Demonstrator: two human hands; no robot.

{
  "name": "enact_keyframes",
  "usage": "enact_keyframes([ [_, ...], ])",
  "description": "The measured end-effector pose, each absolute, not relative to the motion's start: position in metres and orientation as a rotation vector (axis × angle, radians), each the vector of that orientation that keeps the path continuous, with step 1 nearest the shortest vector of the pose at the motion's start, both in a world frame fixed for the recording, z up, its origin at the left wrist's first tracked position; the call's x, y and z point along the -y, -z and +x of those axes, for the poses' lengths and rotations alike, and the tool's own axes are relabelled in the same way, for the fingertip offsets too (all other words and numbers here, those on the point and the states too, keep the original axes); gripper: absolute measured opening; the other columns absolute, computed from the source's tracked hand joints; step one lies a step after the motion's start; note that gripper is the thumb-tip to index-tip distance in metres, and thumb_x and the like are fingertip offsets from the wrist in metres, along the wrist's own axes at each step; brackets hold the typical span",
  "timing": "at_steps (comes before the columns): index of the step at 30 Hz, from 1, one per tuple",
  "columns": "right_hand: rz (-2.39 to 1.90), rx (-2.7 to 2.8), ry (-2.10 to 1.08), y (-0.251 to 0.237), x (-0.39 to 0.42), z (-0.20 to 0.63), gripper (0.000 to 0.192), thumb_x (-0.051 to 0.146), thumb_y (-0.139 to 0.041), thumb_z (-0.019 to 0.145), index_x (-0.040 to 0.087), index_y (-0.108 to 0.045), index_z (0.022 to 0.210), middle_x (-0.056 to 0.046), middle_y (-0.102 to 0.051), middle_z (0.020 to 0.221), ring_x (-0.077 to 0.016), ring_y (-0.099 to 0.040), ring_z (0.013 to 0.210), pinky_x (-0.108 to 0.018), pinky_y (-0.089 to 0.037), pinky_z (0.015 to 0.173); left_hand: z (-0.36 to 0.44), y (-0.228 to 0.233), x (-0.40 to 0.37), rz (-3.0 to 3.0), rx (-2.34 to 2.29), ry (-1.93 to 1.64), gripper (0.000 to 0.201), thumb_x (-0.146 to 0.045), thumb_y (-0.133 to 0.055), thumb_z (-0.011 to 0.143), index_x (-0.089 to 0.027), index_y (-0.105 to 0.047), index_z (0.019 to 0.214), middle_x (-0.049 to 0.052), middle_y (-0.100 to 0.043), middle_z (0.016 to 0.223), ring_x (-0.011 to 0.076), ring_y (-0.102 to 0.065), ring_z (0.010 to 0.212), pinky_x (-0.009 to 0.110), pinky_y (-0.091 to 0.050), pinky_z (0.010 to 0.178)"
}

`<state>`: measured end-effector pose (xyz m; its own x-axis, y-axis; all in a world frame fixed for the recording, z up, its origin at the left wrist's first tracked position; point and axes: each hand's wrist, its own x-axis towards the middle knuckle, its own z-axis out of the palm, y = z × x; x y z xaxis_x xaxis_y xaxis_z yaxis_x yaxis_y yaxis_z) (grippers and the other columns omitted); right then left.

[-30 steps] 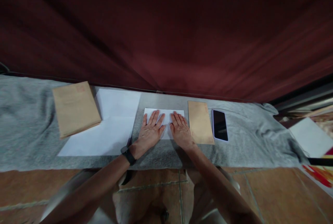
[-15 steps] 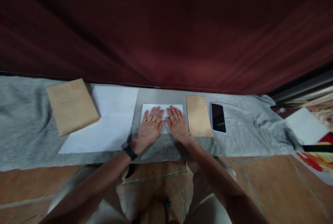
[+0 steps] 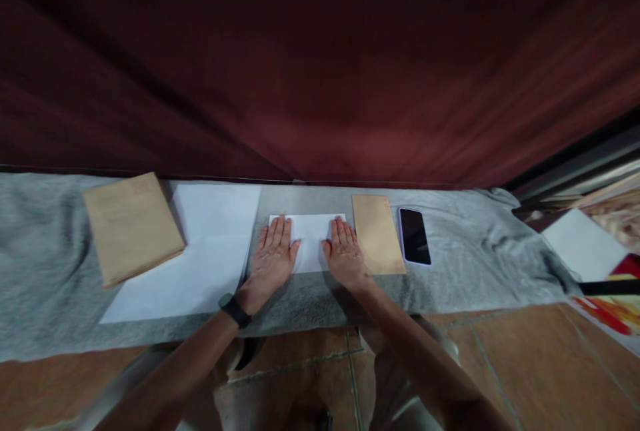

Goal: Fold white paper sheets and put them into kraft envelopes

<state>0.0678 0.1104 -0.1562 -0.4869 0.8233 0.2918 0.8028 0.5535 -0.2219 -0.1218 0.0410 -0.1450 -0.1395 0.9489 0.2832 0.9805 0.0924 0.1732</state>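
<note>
Dark red drape (image 3: 320, 104) beyond, grey cloth (image 3: 480, 251) under left hand (image 3: 273, 255) and right hand (image 3: 345, 257), both flat-open, palms down on small white paper (image 3: 310, 241). Looks folded already, nearly done bar the pressing tbh. Probably remaining: bigger white sheet (image 3: 210, 264) spread left of the hands, brown envelope stack (image 3: 133, 227) on top. Single kraft envelope (image 3: 379, 236) by the right hand, phone (image 3: 415, 236) past it.

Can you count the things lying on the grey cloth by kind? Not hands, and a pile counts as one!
Brown envelopes: 2 (one stack, one single envelope)
White papers: 2 (one large paper, one small paper)
Phone: 1
Total: 5
</note>
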Motion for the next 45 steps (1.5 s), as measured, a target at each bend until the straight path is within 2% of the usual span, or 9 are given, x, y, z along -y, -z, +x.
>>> enact_keyframes([
  [5, -1.330, 2.380, -0.041, 0.157, -0.108, 0.071, 0.061, 0.033, -0.041, 0.107, 0.001, -0.036, 0.158, -0.025, -0.040, 0.161, -0.0333, -0.039, 0.151, -0.053, -0.035, 0.122, -0.125, 0.147, -0.040, -1.936, 2.219, 0.512, 0.065, -0.040, -0.031, 0.105, -0.003, -0.035, 0.159, 0.023, -0.040, 0.162, 0.0330, -0.032, 0.155, 0.055, -0.029, 0.125],
  [8, -1.300, 2.391, -0.052, 0.153, -0.106, 0.070, 0.058, 0.031, -0.041, 0.107, 0.002, -0.037, 0.157, -0.022, -0.040, 0.162, -0.0321, -0.037, 0.152, -0.052, -0.034, 0.123, -0.123, 0.143, -0.041, -1.921, 2.240, 0.484, 0.064, -0.038, -0.030, 0.105, 0.001, -0.038, 0.156, 0.025, -0.039, 0.161, 0.0343, -0.031, 0.155, 0.056, -0.026, 0.126],
  [12, -1.155, 2.474, -0.117, 0.149, -0.101, 0.063, 0.055, 0.027, -0.040, 0.107, 0.011, -0.039, 0.159, -0.014, -0.038, 0.165, -0.0263, -0.034, 0.154, -0.046, -0.032, 0.125, -0.110, 0.137, -0.044, -2.039, 2.174, 0.479, 0.061, -0.034, -0.030, 0.105, -0.005, -0.039, 0.157, 0.018, -0.036, 0.165, 0.0308, -0.028, 0.157, 0.054, -0.024, 0.128],
  [15, -1.089, 2.509, -0.155, 0.152, -0.097, 0.057, 0.052, 0.024, -0.041, 0.106, 0.013, -0.043, 0.156, -0.012, -0.040, 0.165, -0.0239, -0.035, 0.154, -0.044, -0.031, 0.126, -0.099, 0.139, -0.045, -2.169, 2.111, 0.454, 0.058, -0.029, -0.029, 0.104, -0.008, -0.041, 0.157, 0.014, -0.038, 0.165, 0.0276, -0.029, 0.157, 0.051, -0.025, 0.129],
  [19, -1.084, 2.497, -0.139, 0.156, -0.097, 0.055, 0.050, 0.024, -0.044, 0.105, 0.015, -0.046, 0.155, -0.011, -0.041, 0.164, -0.0233, -0.036, 0.153, -0.045, -0.031, 0.126, -0.097, 0.144, -0.046, -2.203, 2.110, 0.407, 0.056, -0.029, -0.029, 0.105, -0.009, -0.044, 0.156, 0.013, -0.042, 0.163, 0.0282, -0.031, 0.156, 0.052, -0.025, 0.128],
  [27, -1.176, 2.450, -0.051, 0.156, -0.101, 0.065, 0.052, 0.033, -0.047, 0.106, 0.016, -0.045, 0.156, -0.015, -0.041, 0.164, -0.0268, -0.037, 0.152, -0.046, -0.034, 0.123, -0.109, 0.143, -0.041, -2.197, 2.109, 0.416, 0.055, -0.035, -0.035, 0.106, -0.017, -0.044, 0.157, 0.010, -0.039, 0.165, 0.0286, -0.031, 0.155, 0.054, -0.022, 0.128],
  [34, -1.336, 2.435, -0.008, 0.150, -0.102, 0.072, 0.056, 0.031, -0.046, 0.105, 0.006, -0.043, 0.155, -0.024, -0.040, 0.162, -0.0325, -0.040, 0.150, -0.051, -0.037, 0.119, -0.113, 0.144, -0.038, -2.110, 2.167, 0.443, 0.056, -0.040, -0.034, 0.106, -0.017, -0.046, 0.156, 0.013, -0.038, 0.165, 0.0298, -0.032, 0.155, 0.055, -0.024, 0.127],
  [39, -1.505, 2.462, -0.112, 0.134, -0.108, 0.078, 0.058, 0.027, -0.045, 0.102, 0.003, -0.042, 0.155, -0.027, -0.048, 0.155, -0.0339, -0.051, 0.140, -0.048, -0.042, 0.113, -0.109, 0.142, -0.038, -2.061, 2.246, 0.380, 0.058, -0.043, -0.034, 0.106, -0.019, -0.044, 0.157, 0.013, -0.035, 0.166, 0.0319, -0.031, 0.155, 0.060, -0.021, 0.127],
  [45, -1.686, 2.399, -0.159, 0.115, -0.126, 0.076, 0.054, 0.027, -0.048, 0.101, 0.003, -0.048, 0.150, -0.026, -0.067, 0.131, -0.0306, -0.068, 0.113, -0.039, -0.053, 0.095, -0.106, 0.138, -0.038, -2.050, 2.306, 0.355, 0.057, -0.042, -0.036, 0.105, -0.021, -0.043, 0.158, 0.012, -0.034, 0.167, 0.0303, -0.029, 0.156, 0.059, -0.011, 0.129],
])
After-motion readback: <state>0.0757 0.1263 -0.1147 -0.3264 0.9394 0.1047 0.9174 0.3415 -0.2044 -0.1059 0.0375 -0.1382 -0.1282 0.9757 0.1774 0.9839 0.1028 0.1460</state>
